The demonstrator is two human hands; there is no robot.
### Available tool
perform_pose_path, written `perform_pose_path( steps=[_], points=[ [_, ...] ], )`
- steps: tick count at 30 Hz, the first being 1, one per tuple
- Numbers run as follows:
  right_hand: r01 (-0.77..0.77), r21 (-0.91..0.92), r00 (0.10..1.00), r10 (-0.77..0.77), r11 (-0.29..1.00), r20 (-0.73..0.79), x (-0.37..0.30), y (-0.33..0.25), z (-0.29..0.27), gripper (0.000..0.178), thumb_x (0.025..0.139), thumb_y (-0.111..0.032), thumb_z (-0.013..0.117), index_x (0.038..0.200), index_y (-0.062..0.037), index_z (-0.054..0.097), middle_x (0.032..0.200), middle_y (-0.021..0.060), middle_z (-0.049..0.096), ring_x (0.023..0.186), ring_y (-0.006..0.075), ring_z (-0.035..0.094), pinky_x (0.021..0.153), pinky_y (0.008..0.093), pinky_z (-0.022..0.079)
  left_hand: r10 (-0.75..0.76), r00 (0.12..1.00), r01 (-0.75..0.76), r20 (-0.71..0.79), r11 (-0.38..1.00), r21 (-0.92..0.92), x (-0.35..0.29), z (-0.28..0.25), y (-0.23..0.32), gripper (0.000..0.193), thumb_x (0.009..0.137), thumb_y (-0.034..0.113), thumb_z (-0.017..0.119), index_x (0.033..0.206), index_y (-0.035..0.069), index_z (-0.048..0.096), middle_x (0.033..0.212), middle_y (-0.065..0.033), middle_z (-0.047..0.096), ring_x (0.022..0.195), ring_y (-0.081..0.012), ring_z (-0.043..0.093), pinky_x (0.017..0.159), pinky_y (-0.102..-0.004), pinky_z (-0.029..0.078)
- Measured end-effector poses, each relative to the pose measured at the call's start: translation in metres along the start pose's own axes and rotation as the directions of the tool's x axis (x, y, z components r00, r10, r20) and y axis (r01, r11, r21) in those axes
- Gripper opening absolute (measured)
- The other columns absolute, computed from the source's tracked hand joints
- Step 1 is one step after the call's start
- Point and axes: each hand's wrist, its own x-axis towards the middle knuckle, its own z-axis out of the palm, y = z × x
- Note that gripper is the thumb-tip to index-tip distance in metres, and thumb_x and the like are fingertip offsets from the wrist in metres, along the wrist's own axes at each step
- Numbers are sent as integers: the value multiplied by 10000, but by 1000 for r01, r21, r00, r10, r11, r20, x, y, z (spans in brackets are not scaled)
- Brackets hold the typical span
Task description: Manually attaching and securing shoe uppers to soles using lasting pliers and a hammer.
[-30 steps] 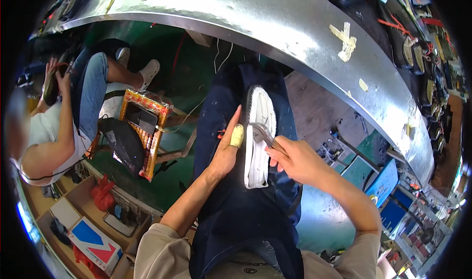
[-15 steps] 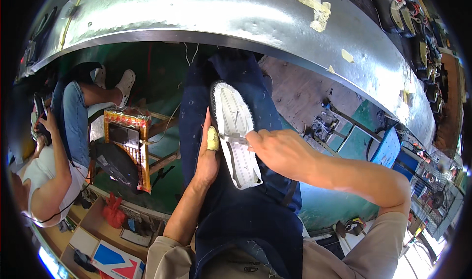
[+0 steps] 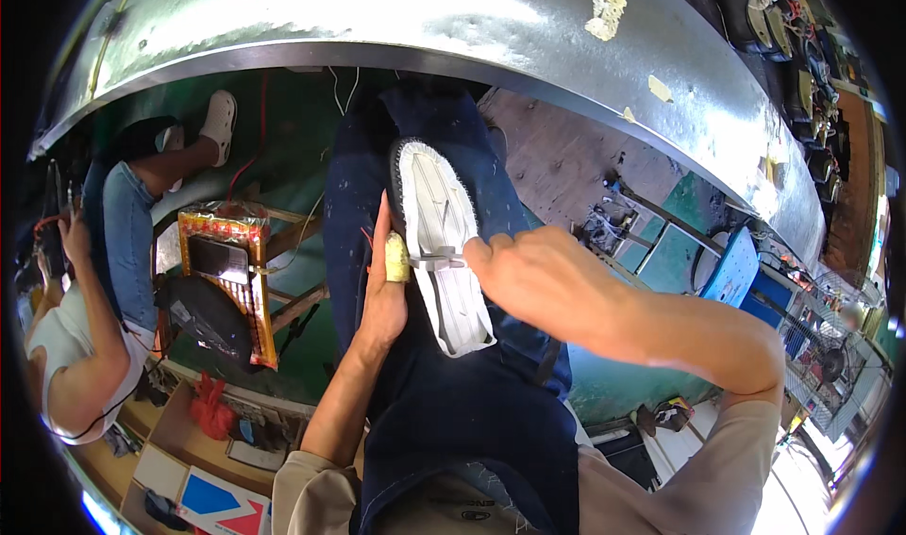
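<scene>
An upturned shoe upper [image 3: 444,205], with a white underside and a dark, stitched-looking edge, lies lengthwise across my lap on a dark blue apron [image 3: 472,412]. My left hand [image 3: 384,294] holds it along its left side, with a yellow wrapping [image 3: 396,258] round the thumb; its other fingers are partly hidden. From the right, my right hand [image 3: 528,275] is closed on a flat metal tool [image 3: 438,260] that lies across the middle of the underside. The tool's grip is covered by my fingers, so its exact kind is unclear.
A metal-topped bench [image 3: 311,16] curves across the front. At left, a seated person [image 3: 85,346] is beside a stand bearing a phone [image 3: 219,259] and a black pad [image 3: 203,318]. Shelving with a red bag [image 3: 214,406] stands lower left; a blue stool [image 3: 732,269] and a fan [image 3: 830,365] are right.
My view has shifted slightly. The metal tool sits a little lower on the shoe underside, both hands keeping their hold. The seated person's foot has moved up toward the bench.
</scene>
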Motion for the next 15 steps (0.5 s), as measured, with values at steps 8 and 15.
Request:
perform_pose_path(
  steps=[8, 15],
  points=[
    [-112, 160, 988, 127, 981, -86, -12, -13, 50, 180, 951, -152, 633, 961, 5, 545, 715, 157, 655, 624, 317, 710, 538, 375, 565, -163, 980, 194, 117, 922, -335, -6, -10, 10, 885, 993, 88, 596, 1689, 203, 60, 1710, -110, 215, 1553, -243, 260, 1251, -378, 245],
    [-350, 920, 872, 419, 177, 251, -1, -33, 56, 260, 1082, -245, 529, 1026, 6, 493, 730, 137, 672, 566, 232, 653, 516, 353, 528, 30, 999, -22, -29, 969, 245, -4, -14, -8, 763, 1050, 219, 542, 1637, -17, 117, 1642, -191, 302, 1511, -275, 306, 1241, -381, 237]
  ],
)
